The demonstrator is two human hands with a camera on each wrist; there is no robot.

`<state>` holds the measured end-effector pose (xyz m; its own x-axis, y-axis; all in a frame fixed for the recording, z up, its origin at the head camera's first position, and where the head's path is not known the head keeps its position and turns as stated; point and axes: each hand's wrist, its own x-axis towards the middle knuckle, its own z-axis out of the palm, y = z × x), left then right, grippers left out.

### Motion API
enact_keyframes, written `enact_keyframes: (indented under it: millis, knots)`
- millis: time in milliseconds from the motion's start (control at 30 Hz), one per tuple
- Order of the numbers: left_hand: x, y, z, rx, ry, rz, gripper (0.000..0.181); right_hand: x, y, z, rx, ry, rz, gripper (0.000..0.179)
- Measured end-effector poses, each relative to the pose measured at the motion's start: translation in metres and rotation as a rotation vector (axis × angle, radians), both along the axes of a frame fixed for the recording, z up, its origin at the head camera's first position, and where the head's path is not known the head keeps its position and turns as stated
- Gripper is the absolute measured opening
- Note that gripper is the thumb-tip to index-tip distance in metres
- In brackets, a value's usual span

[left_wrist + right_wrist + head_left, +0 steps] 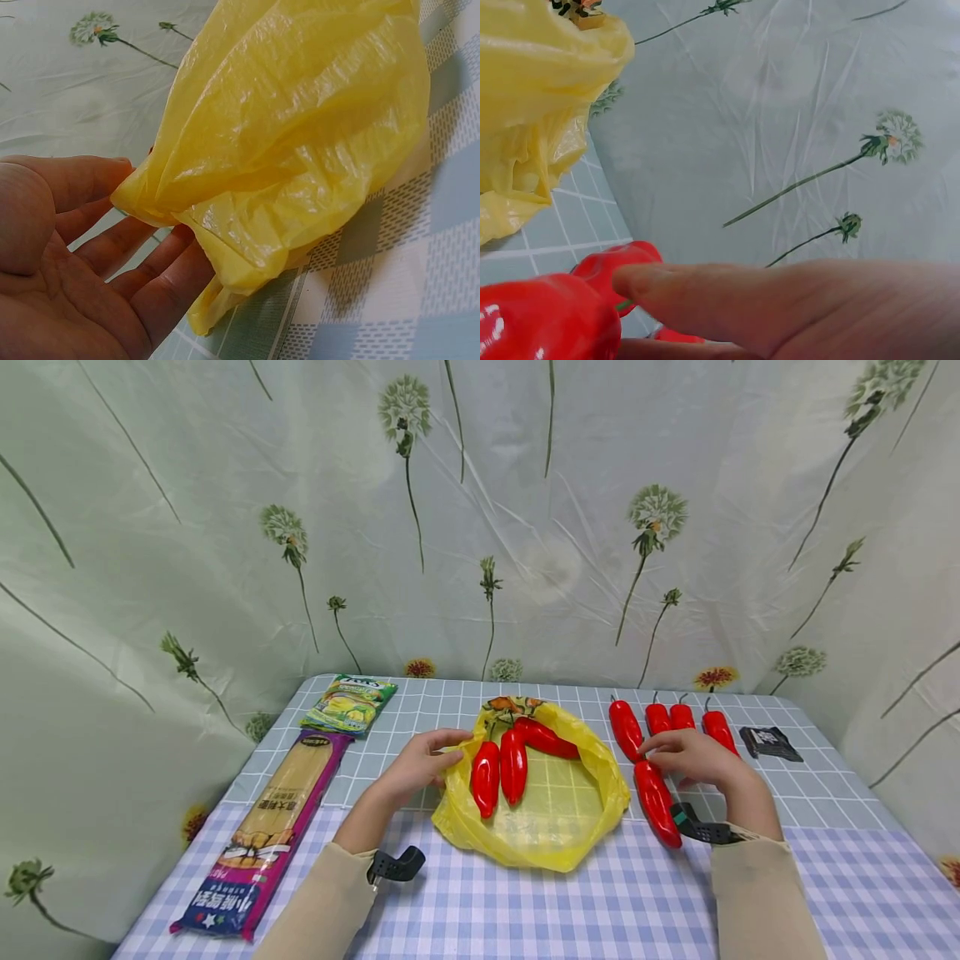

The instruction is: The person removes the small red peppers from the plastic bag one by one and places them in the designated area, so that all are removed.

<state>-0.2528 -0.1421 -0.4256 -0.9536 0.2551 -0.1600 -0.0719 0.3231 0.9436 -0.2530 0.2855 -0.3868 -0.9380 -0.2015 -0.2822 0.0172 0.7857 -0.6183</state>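
Note:
A yellow plastic bag (525, 856) sits with its mouth spread, and three red peppers (513, 766) lie inside it. My left hand (420, 768) is at the bag's left rim, pinching the plastic between thumb and fingers; in the left wrist view some fingers pass behind the bag (300, 112). To the right of the bag, my right hand (693, 758) holds a red pepper (658, 806) by its stem end. The right wrist view shows the thumb (652, 285) against that pepper's green stem; the other fingers are mostly hidden.
Several more red peppers (624, 727) lie at the back right, next to a small black packet (769, 743). On the left are a long pasta packet (262, 827) and a green-and-yellow snack bag (348, 703). A floral curtain (555, 527) hangs behind the checked table.

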Motion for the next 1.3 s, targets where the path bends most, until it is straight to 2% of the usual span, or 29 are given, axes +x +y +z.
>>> enact_keyframes:
  millis: [200, 367, 533, 733, 1000, 1300]
  knots:
    - [0.000, 0.000, 0.001, -0.004, 0.004, 0.001, 0.034, 0.000, -0.006, 0.007, 0.062, 0.137, -0.040, 0.041]
    - [0.000, 0.000, 0.001, -0.009, 0.004, -0.001, 0.034, -0.001, -0.014, 0.015, 0.065, 0.228, -0.025, 0.040]
    - [0.001, 0.000, 0.001, -0.012, -0.005, 0.004, 0.034, -0.003, -0.025, 0.017, 0.055, 0.265, -0.015, 0.037]
    - [0.001, 0.000, 0.001, -0.006, -0.016, 0.009, 0.034, 0.000, -0.038, 0.020, 0.019, 0.280, -0.044, 0.038]
    - [0.001, 0.001, 0.001, -0.006, -0.009, 0.006, 0.034, 0.006, -0.056, 0.025, -0.032, 0.356, -0.090, 0.043]
    - [0.001, 0.001, 0.002, -0.007, -0.007, 0.006, 0.035, 0.004, -0.072, 0.025, -0.123, 0.451, -0.099, 0.044]
